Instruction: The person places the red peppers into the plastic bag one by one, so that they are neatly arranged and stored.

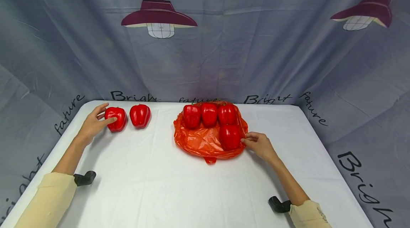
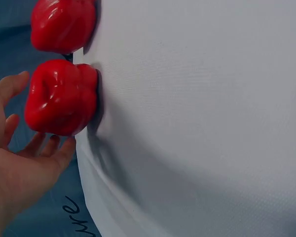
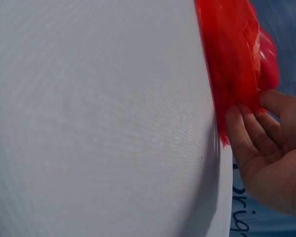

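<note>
At the far left of the table, my left hand (image 1: 93,124) reaches around a red bell pepper (image 1: 116,119). Its thumb lies in front of the pepper in the head view, and the left wrist view has the spread fingers (image 2: 64,150) right at its side. A second bell pepper (image 1: 140,116) sits just to the right. My right hand (image 1: 261,146) pinches the right rim of an orange-red plastic bag (image 1: 201,139), thumb inside and fingers outside. Several bell peppers stand in the opened bag: a row along the back and one pepper (image 1: 230,137) at the front right, beside my thumb.
A white cloth covers the table (image 1: 179,192). Behind it and along both sides hangs a grey-blue curtain (image 1: 217,53) printed with lamps and lettering. Black wrist mounts (image 1: 85,178) stick out from both forearms.
</note>
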`<move>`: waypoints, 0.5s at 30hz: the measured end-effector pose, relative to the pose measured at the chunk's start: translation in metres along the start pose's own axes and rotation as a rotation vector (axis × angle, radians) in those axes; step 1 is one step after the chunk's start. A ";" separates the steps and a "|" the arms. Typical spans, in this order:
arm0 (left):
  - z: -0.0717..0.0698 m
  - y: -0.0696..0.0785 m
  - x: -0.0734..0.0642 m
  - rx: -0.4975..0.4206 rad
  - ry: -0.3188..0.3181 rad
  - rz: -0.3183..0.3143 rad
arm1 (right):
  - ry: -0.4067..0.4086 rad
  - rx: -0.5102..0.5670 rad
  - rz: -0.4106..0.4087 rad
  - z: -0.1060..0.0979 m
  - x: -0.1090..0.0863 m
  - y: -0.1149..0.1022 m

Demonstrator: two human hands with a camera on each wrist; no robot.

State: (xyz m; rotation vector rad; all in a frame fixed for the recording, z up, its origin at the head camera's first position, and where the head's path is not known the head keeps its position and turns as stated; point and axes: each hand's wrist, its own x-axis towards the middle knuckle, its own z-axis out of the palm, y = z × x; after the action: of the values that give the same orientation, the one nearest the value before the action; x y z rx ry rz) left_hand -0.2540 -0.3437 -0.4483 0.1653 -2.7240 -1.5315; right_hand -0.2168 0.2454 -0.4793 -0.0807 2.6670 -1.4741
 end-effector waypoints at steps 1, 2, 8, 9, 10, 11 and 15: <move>0.000 -0.001 0.001 -0.003 -0.011 -0.009 | -0.001 -0.001 -0.002 0.000 0.000 0.000; -0.001 -0.001 0.002 -0.004 -0.021 -0.016 | -0.002 -0.001 -0.004 0.000 0.000 0.000; -0.001 -0.001 0.007 0.003 -0.056 -0.052 | 0.004 -0.003 0.004 0.000 0.001 0.002; -0.001 -0.002 0.007 0.004 -0.060 -0.058 | 0.003 0.000 0.004 0.000 0.001 0.002; -0.001 -0.003 0.008 0.003 -0.066 -0.065 | 0.002 0.004 0.004 0.000 0.001 0.002; -0.001 -0.003 0.009 -0.001 -0.073 -0.070 | 0.001 0.006 0.005 0.000 0.002 0.002; 0.000 -0.005 0.009 -0.018 -0.091 -0.080 | -0.005 0.013 0.004 0.000 0.002 0.002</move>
State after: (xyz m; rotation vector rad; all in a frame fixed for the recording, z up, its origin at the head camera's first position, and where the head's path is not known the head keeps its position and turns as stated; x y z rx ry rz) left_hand -0.2625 -0.3478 -0.4530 0.2128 -2.8042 -1.6229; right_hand -0.2185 0.2463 -0.4812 -0.0784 2.6512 -1.4883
